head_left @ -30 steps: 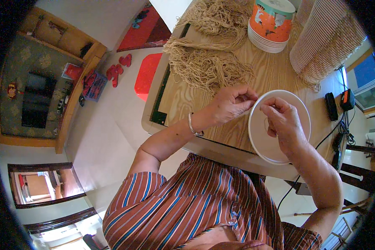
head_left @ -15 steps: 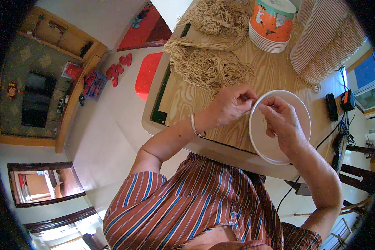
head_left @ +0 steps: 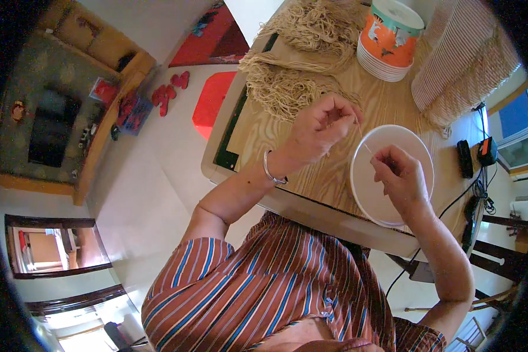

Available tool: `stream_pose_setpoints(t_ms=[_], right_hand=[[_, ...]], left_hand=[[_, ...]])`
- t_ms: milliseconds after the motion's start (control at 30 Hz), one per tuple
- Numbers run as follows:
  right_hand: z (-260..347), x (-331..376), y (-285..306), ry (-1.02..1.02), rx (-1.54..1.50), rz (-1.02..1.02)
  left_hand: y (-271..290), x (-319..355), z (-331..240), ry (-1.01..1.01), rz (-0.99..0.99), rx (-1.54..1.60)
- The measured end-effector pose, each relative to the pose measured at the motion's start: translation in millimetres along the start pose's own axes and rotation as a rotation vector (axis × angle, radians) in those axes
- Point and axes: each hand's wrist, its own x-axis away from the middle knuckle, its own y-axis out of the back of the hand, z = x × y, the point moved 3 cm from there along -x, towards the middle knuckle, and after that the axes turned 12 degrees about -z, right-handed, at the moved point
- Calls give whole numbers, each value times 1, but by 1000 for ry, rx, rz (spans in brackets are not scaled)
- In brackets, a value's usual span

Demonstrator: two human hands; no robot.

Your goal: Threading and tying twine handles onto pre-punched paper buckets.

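Note:
Between my two hands runs a thin pale strand of thread [head_left: 366, 144], faint against the tub. My left hand [head_left: 322, 129], with a silver bangle at its wrist, is closed in a pinch on one end, just in front of the tan yarn. My right hand [head_left: 402, 179] pinches the other end over the mouth of a round white tub [head_left: 358, 196]. The tub stands at the table's near edge. Loose tan yarn [head_left: 281, 88] lies in tangled heaps beyond my left hand.
A stack of tubs [head_left: 387, 50] with an orange and green print stands at the back of the wooden table [head_left: 317, 182]. Bundled striped cord material [head_left: 452, 64] is at the back right. Black adapters [head_left: 487, 151] and cables lie at the right edge. A red stool [head_left: 212, 102] stands left.
My hands have drawn apart: the left has risen a little and the right has dropped slightly. The strand now shows stretched between them.

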Motion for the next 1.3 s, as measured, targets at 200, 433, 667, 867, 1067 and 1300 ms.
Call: stream_pose_setpoints(t_ms=[200, 433, 667, 867, 1067, 1300], right_hand=[[23, 9, -2, 207, 167, -51], [59, 22, -12, 997, 800, -28], [56, 23, -27, 1201, 1258, -48], [54, 25, -31, 1256, 1329, -26], [44, 12, -27, 970, 1373, -74], [39, -11, -2, -72, 383, 53]], left_hand=[[-3, 7, -8, 24, 120, 108], [-6, 1, -22, -116, 273, -90], [-11, -11, -23, -97, 471, -400], [-14, -16, -21, -129, 574, -431], [-14, -16, -7, -36, 538, -333], [-5, 11, -25, -280, 295, -361]])
